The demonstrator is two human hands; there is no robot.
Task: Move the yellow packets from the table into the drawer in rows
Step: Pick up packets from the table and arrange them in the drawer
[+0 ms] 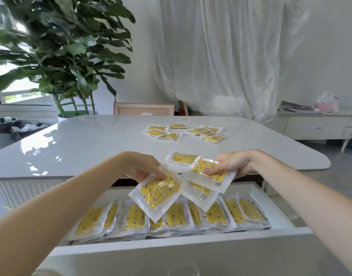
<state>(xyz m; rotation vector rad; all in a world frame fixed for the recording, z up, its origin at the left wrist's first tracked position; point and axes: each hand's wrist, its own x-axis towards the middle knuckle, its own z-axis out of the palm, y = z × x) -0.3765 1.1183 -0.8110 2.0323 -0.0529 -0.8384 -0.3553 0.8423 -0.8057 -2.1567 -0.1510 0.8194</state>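
My left hand pinches one yellow packet by its top edge above the open white drawer. My right hand grips a fanned bunch of yellow packets just right of it, also over the drawer. A row of several yellow packets stands side by side in the drawer below both hands. Several more loose packets lie in two clusters on the far part of the white table.
A large potted plant stands behind the table's left corner. A framed board leans behind the table. A low white cabinet with papers and a pink bag sits at the right. White curtains hang at the back.
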